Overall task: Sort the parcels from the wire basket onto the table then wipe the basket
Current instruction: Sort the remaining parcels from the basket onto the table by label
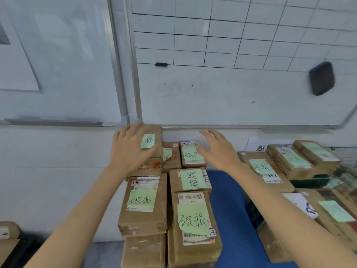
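Several brown cardboard parcels with green sticky notes lie in rows on the blue table point(228, 200). My left hand point(129, 149) rests flat, fingers spread, on the top parcel point(154, 140) of a stack at the back left, by the wall. My right hand point(218, 149) hovers open above the table, just right of a small labelled parcel point(192, 154), touching nothing. A second group of parcels point(264, 169) lies to the right. Part of the wire basket point(345, 178) shows at the far right edge, behind those parcels.
A whiteboard with a drawn grid point(231, 55) hangs on the wall behind the table, with a black eraser point(321, 78) stuck on it. A paper sign point(260, 147) leans at the wall. Another box point(7, 231) sits low at the left.
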`<state>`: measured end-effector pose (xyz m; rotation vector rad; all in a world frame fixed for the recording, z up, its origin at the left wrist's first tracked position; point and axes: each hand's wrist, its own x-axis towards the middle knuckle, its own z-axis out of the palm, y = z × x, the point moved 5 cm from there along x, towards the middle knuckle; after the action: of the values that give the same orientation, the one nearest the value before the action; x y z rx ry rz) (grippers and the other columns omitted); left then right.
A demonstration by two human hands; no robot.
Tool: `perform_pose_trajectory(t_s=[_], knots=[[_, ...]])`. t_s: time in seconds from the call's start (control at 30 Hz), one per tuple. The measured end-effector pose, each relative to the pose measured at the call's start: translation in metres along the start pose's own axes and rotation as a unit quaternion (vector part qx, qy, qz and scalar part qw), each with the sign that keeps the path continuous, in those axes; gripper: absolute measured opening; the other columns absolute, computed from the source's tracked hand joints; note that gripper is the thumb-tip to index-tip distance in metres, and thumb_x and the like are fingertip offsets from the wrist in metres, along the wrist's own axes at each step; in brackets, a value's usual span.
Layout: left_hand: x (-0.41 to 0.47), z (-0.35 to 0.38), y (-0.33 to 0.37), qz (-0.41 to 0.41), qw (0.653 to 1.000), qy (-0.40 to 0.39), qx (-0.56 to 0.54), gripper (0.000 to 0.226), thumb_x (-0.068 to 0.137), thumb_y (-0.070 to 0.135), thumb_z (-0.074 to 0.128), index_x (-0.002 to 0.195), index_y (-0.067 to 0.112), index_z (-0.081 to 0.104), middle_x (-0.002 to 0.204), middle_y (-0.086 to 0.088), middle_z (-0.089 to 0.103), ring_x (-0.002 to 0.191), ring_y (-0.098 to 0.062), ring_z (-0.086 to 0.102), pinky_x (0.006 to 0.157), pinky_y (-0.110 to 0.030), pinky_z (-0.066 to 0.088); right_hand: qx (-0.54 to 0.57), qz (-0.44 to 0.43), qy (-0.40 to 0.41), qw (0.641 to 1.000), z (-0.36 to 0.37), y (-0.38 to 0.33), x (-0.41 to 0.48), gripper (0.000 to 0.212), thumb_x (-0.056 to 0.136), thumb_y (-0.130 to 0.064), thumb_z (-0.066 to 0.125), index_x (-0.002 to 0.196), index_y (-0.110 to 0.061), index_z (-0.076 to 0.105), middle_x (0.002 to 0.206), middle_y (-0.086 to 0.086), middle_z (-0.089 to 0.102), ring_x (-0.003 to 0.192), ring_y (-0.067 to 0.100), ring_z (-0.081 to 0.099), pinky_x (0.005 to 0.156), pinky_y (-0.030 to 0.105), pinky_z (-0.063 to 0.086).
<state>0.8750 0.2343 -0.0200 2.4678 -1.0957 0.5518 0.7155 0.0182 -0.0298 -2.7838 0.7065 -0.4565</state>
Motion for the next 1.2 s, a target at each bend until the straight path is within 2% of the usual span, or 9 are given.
perform_pose_trajectory(t_s=[0.2,0.47,0.67,0.77,1.0,1.2], knots=[[0.016,0.004,0.080,0.065,0.997,-0.022,0.021,0.078,0.084,0.074,0.026,0.149,0.033,0.039,0.157,0.002,0.036,0.140,-0.028,0.031,0.110,-0.045,0.027,-0.035,0.035,0.028,0.998,-0.049,0.050,-0.031,0.062,0.099,-0.048,0.047,0.154,-0.026,0.029,0.161,0.003,0.023,0.149,0.021,0.016,0.116,0.038,0.024],[0.002,0.015,0.226,0.144,0.988,-0.053,-0.019,0.089,0.074,0.076,0.016,0.149,0.035,0.038,0.158,0.002,0.033,0.143,-0.027,0.029,0.113,-0.044,0.024,-0.070,0.111,0.034,0.991,-0.121,0.158,-0.119,0.067,0.098,-0.055,0.045,0.155,-0.027,0.025,0.163,0.004,0.020,0.150,0.024,0.015,0.118,0.044,0.022],[-0.029,0.028,0.357,0.185,0.979,-0.056,-0.061,0.087,0.075,0.076,0.022,0.143,0.029,0.049,0.151,-0.002,0.045,0.136,-0.030,0.040,0.109,-0.045,0.031,-0.104,0.142,0.061,0.982,-0.186,0.247,-0.210,0.064,0.098,-0.053,0.046,0.154,-0.029,0.027,0.160,0.001,0.024,0.147,0.022,0.022,0.115,0.042,0.026],[-0.051,0.033,0.425,0.209,0.973,-0.075,-0.067,0.093,0.071,0.079,0.013,0.149,0.033,0.039,0.157,0.001,0.035,0.143,-0.027,0.031,0.112,-0.043,0.026,-0.107,0.172,0.063,0.977,-0.212,0.292,-0.258,0.067,0.098,-0.056,0.045,0.155,-0.029,0.024,0.162,0.003,0.022,0.148,0.023,0.020,0.117,0.045,0.024],[-0.089,0.043,0.558,0.258,0.958,-0.092,-0.087,0.093,0.073,0.081,0.010,0.151,0.034,0.033,0.159,0.003,0.030,0.145,-0.025,0.025,0.116,-0.045,0.024,-0.107,0.241,0.071,0.962,-0.259,0.378,-0.357,0.068,0.096,-0.061,0.041,0.154,-0.028,0.026,0.163,0.004,0.019,0.150,0.024,0.017,0.118,0.049,0.025],[-0.100,0.055,0.646,0.294,0.943,-0.097,-0.119,0.087,0.077,0.082,0.017,0.149,0.036,0.033,0.159,0.004,0.030,0.145,-0.024,0.025,0.116,-0.046,0.021,-0.090,0.284,0.095,0.950,-0.286,0.436,-0.409,0.066,0.097,-0.056,0.045,0.155,-0.029,0.026,0.163,0.004,0.020,0.150,0.024,0.018,0.118,0.047,0.025]])
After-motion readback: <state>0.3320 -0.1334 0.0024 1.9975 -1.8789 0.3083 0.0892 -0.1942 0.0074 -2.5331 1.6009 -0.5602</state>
